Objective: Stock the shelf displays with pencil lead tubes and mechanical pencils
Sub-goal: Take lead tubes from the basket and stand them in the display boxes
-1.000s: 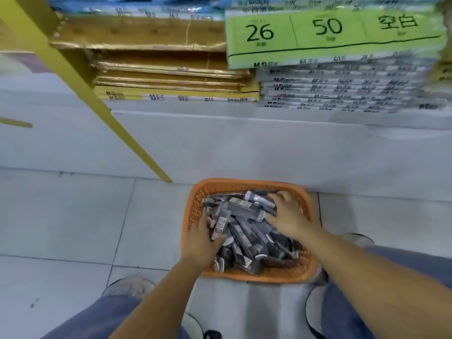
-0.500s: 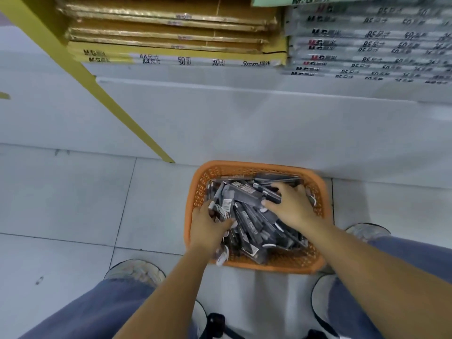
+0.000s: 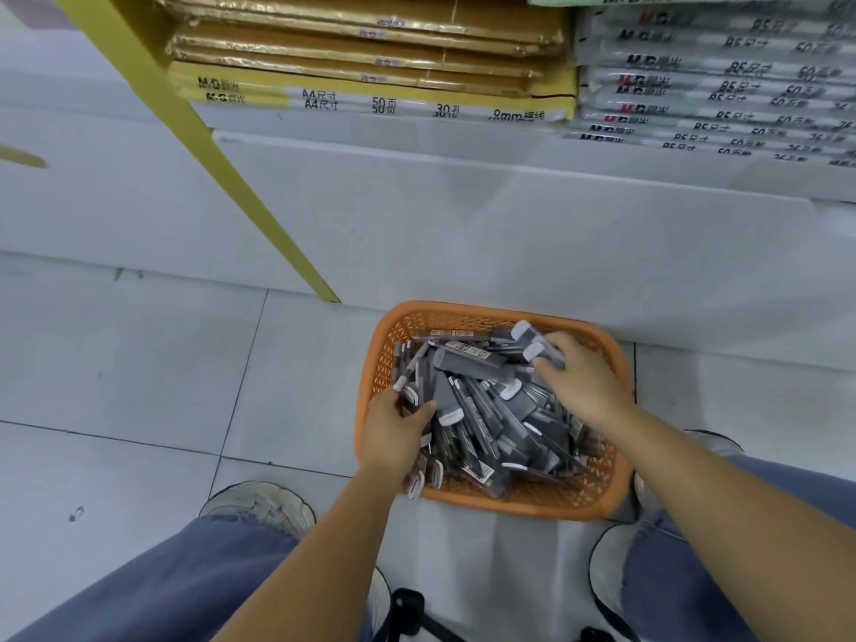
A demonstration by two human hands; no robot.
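Stocking looks barely begun: the orange basket (image 3: 491, 500) on the floor is heaped with pencil lead tubes (image 3: 486, 400). Left hand (image 3: 393, 437) clasps a bundle at the near-left rim; right hand (image 3: 579, 386) clutches several at the far right. No display visible.

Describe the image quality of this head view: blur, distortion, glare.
Head view: wide-angle bending curves the yellow shelf post; glare on the wrapped paper packs; top-right labels smeared; basket and both hands, left hand and right hand, fairly sharp; light soft, even.
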